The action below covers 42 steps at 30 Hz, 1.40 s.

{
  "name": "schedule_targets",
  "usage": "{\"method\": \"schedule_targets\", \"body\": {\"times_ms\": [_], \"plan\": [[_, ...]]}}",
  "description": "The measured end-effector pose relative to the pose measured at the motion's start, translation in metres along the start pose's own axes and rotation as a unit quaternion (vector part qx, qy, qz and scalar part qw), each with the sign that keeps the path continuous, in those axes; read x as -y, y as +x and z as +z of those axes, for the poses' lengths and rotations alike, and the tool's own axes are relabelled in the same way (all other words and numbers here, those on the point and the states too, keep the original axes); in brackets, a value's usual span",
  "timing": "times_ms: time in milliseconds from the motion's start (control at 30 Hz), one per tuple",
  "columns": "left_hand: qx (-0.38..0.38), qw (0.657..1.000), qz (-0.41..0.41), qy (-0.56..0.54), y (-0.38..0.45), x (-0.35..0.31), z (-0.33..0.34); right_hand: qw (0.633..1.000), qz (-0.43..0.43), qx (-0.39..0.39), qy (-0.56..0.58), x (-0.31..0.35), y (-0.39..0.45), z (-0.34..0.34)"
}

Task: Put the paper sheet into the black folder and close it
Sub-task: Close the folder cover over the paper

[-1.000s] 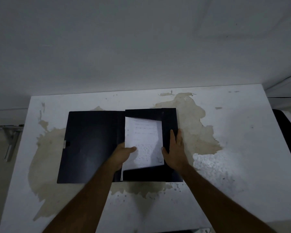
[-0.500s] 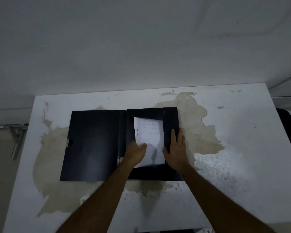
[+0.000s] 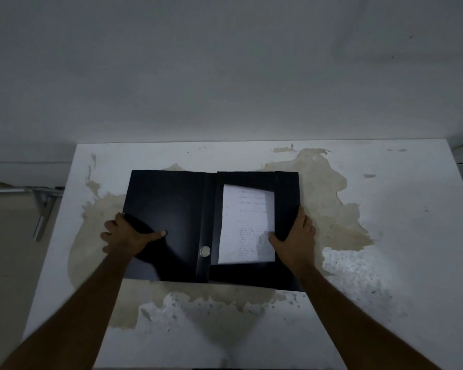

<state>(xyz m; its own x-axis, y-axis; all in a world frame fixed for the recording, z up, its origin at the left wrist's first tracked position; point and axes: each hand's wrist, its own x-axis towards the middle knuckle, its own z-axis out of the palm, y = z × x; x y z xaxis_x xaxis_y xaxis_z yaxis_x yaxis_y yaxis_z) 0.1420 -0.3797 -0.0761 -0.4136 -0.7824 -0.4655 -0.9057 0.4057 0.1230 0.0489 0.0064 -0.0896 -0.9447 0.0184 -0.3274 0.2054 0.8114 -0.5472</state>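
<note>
Your left hand [image 3: 127, 237] grips the outer edge of the black folder [image 3: 171, 222]'s left cover, thumb on top and fingers curled underneath; the blur there suggests the cover is lifting. Your right hand [image 3: 296, 237] lies flat and open on the right half's side flap, thumb reaching onto the paper sheet [image 3: 247, 225].

The sheet sits inside the right half, apparently tucked under the top flap at 12 o'clock and the side flap at 3 o'clock. Its top edge looks slightly bowed, so it may not be flat. If you swing the cover over while the paper is lifted, I judge it could crease or catch near the spine. Another risk: the right hand pulls away late and the cover lands on it, or pulls away early and the flap springs up, freeing the sheet.

From the sheet, your right hand is at 4 o'clock, touching its right edge; your left hand is at 9 o'clock, well apart, across the spine and its round snap [image 3: 204, 251]. The folder lies mid-surface [image 3: 385, 263], over the worn patch.
</note>
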Motion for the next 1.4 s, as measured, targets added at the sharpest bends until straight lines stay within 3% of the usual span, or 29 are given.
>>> {"method": "schedule_targets", "body": {"times_ms": [133, 333, 500, 800, 933, 1233, 1300, 1400], "plan": [[0.012, 1.0, -0.015, -0.013, 0.013, 0.006, -0.009, 1.0, 0.012, -0.002, 0.022, -0.004, 0.004, 0.0], [0.106, 0.986, -0.032, -0.123, 0.083, 0.052, 0.001, 0.999, 0.011, 0.003, 0.032, -0.003, 0.003, -0.003], [0.116, 0.965, -0.036, -0.231, 0.012, 0.014, -0.046, 1.0, 0.016, 0.002, 0.025, -0.001, 0.001, -0.004], [0.151, 0.942, 0.034, -0.298, 0.01, 0.028, -0.073, 1.0, 0.022, 0.008, 0.015, -0.002, 0.002, -0.004], [0.242, 0.895, 0.072, -0.367, -0.022, 0.024, -0.108, 0.999, 0.028, 0.027, 0.019, 0.002, 0.0, -0.009], [0.314, 0.833, 0.185, -0.416, -0.127, -0.073, -0.106, 0.989, 0.034, 0.101, 0.102, -0.009, 0.008, -0.03], [0.321, 0.828, 0.2, -0.414, -0.148, -0.102, -0.089, 0.983, 0.019, 0.117, 0.139, -0.028, 0.022, -0.025], [0.32, 0.843, 0.24, -0.36, -0.182, -0.142, -0.05, 0.965, 0.019, 0.143, 0.218, -0.005, 0.011, -0.055]]}}
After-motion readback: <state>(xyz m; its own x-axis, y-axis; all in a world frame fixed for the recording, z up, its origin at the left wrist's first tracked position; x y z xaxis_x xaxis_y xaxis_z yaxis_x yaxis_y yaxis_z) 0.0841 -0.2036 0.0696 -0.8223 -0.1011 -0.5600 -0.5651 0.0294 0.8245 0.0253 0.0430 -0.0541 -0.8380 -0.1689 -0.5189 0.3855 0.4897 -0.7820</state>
